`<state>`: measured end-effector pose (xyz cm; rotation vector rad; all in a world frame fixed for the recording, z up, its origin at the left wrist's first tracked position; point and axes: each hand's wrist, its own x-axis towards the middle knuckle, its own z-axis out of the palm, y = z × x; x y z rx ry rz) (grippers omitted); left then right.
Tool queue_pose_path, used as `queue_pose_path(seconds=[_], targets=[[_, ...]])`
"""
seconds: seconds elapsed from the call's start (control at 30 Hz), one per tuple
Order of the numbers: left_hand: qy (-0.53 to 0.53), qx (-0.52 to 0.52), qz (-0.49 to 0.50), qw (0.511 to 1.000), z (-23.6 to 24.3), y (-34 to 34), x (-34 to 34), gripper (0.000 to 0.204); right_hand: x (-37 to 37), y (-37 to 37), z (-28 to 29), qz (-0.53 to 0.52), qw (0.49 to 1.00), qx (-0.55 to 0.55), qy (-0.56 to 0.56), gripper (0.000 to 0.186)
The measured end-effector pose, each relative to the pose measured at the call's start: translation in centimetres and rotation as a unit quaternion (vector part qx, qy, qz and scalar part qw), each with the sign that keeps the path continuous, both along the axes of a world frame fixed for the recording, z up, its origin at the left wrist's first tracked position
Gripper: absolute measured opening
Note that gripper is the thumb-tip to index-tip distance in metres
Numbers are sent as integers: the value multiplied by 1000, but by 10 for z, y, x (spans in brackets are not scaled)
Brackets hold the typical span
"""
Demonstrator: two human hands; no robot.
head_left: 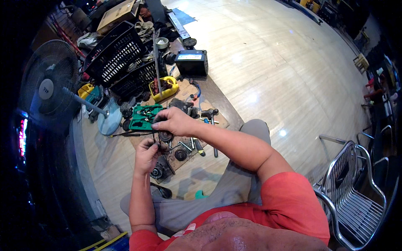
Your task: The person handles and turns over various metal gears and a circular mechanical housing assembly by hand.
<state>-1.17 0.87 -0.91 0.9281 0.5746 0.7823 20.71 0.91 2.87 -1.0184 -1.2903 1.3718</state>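
My left hand [147,154] is closed, its thumb and fingers pinched together above the greasy parts. My right hand [178,121] is closed too, over the near corner of a green plastic tool case [140,124] that lies open with dark pieces in it. A thin dark line runs between the two sets of fingertips; what it is, or whether both hands grip it, is too small to tell. Below the hands lie a round geared part [181,154] and a larger dark metal housing [158,172]. A hammer [215,138] and a yellow-and-black handled tool [199,147] rest to the right.
Beyond the case stand a cut yellow jug [169,88] with parts inside, black plastic crates [117,54] and a black battery [191,62]. A standing fan [48,85] is at the left. At the right is a metal chair [351,192]. Cardboard lies under the parts.
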Motion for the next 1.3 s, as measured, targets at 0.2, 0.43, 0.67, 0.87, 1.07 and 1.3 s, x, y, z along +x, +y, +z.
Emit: queue_pose_path(seconds=[0.2, 0.43, 0.67, 0.87, 1.07, 1.3], targets=[[107, 28, 72, 991, 1, -6, 4, 3, -7, 6, -13, -36, 989, 123, -74, 24], [230, 126, 113, 958, 4, -11, 9, 6, -12, 3, -13, -24, 997, 61, -43, 26], [250, 148, 134, 947, 6, -15, 15, 8, -11, 0, -11, -34, 992, 95, -77, 22], [246, 155, 138, 947, 4, -15, 15, 9, -12, -5, -4, -45, 990, 94, -98, 21], [217, 132, 134, 958, -2, -13, 14, 14, -13, -6, -2, -62, 986, 104, -116, 21], [150, 131, 134, 971, -2, -15, 21, 30, -15, -1, -12, -64, 972, 169, -150, 21]])
